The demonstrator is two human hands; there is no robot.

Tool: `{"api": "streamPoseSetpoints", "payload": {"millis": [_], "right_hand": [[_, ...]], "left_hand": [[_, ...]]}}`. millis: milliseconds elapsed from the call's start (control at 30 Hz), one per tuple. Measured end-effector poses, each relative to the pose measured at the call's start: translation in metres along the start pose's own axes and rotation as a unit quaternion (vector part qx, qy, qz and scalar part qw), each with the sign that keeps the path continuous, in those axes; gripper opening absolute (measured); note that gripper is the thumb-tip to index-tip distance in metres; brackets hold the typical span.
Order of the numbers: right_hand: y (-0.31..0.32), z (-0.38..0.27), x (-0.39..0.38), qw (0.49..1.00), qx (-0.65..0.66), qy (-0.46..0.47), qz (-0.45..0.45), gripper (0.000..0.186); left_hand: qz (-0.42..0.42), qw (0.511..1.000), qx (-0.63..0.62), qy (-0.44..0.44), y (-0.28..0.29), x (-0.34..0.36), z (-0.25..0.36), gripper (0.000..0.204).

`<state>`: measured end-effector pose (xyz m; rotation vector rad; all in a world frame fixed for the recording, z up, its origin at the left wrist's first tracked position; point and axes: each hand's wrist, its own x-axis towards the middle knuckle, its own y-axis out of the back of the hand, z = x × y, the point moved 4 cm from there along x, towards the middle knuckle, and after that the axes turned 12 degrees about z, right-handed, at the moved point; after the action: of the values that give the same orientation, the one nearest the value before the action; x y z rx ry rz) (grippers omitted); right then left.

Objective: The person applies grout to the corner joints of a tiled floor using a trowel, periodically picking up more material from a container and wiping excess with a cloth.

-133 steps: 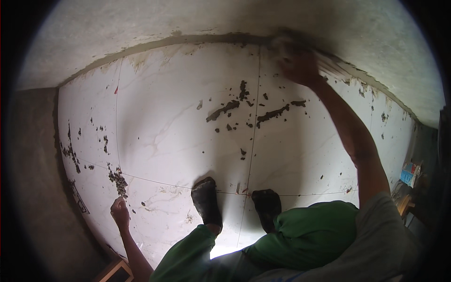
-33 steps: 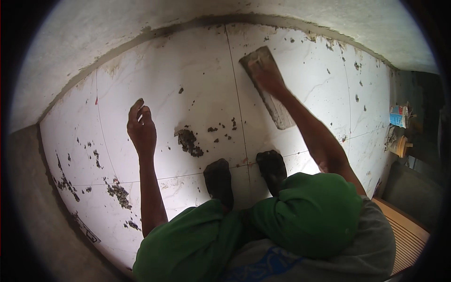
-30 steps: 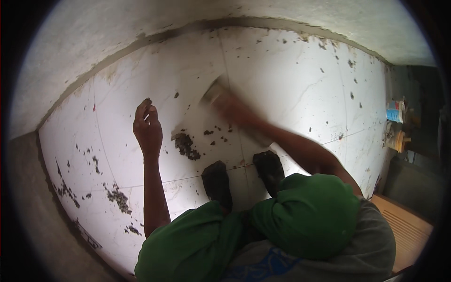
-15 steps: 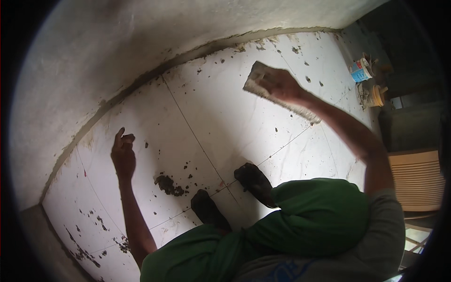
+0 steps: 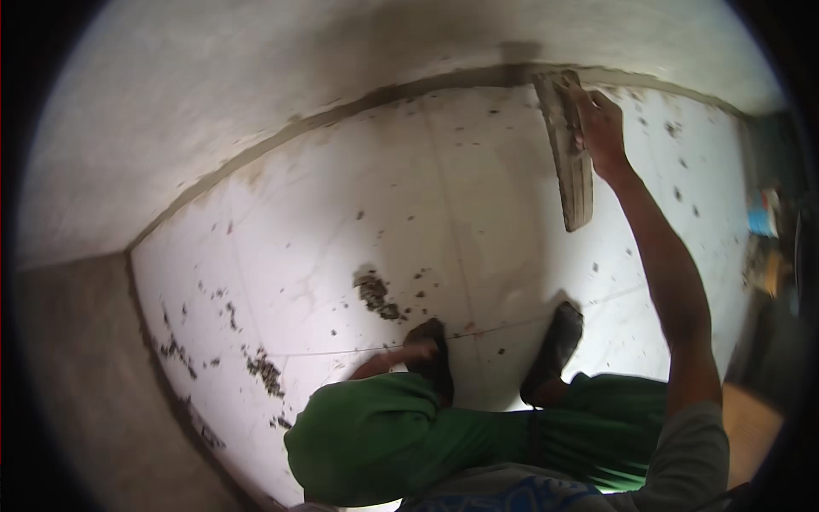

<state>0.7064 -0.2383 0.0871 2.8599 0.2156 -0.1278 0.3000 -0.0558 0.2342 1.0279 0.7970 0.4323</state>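
My right hand [image 5: 602, 132] is closed on the back of a long plastering float [image 5: 573, 171], grey with mortar. The float's far end is at the foot of the plastered wall [image 5: 384, 43], by the strip of darker mortar [image 5: 341, 111] that runs along it. Whether it presses on the strip I cannot tell. My left hand [image 5: 414, 352] is low beside my left foot, smeared by motion, its fingers unclear. A heap of crumbled mortar [image 5: 375, 293] lies on the white tiled floor [image 5: 316, 213] just beyond that foot.
More mortar crumbs [image 5: 266, 373] are scattered on the tiles at the left, near a side wall [image 5: 77, 341]. Far right stand a blue and white bucket [image 5: 762, 218] and a yellowish container [image 5: 774, 271]. My dark-shod feet [image 5: 559, 341] are on the tiles.
My right hand has carried the float farther out to the wall's foot and turned it lengthwise. My left hand has dropped from near the wall back to my left foot. The view has shifted right.
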Motion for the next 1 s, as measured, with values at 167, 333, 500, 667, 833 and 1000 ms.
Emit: {"api": "streamPoseSetpoints", "payload": {"millis": [167, 333, 500, 667, 833, 1000], "right_hand": [[-0.081, 0.024, -0.055, 0.992, 0.118, -0.04, 0.023, 0.034], [-0.117, 0.057, -0.098, 0.955, 0.233, -0.174, 0.064, 0.034], [-0.13, 0.071, -0.151, 0.84, 0.427, -0.271, 0.195, 0.03], [-0.143, 0.101, -0.14, 0.854, 0.387, -0.273, 0.215, 0.03], [-0.18, 0.096, -0.097, 0.867, 0.359, -0.289, 0.19, 0.035], [-0.191, 0.062, -0.016, 0.831, 0.427, -0.273, 0.23, 0.042]], "left_hand": [[-0.059, 0.936, -0.327, 0.117, -0.019, -0.045, -0.049, 0.098], [-0.148, 0.745, -0.64, 0.114, -0.044, -0.055, -0.064, 0.106], [-0.171, 0.545, -0.808, -0.144, 0.015, -0.004, -0.066, 0.115], [-0.09, 0.965, -0.234, -0.081, -0.02, 0.18, -0.008, 0.073], [0.083, 0.981, 0.048, -0.169, -0.128, 0.288, -0.115, 0.085], [0.25, 0.956, 0.075, -0.135, -0.16, 0.318, -0.156, 0.081]]}}
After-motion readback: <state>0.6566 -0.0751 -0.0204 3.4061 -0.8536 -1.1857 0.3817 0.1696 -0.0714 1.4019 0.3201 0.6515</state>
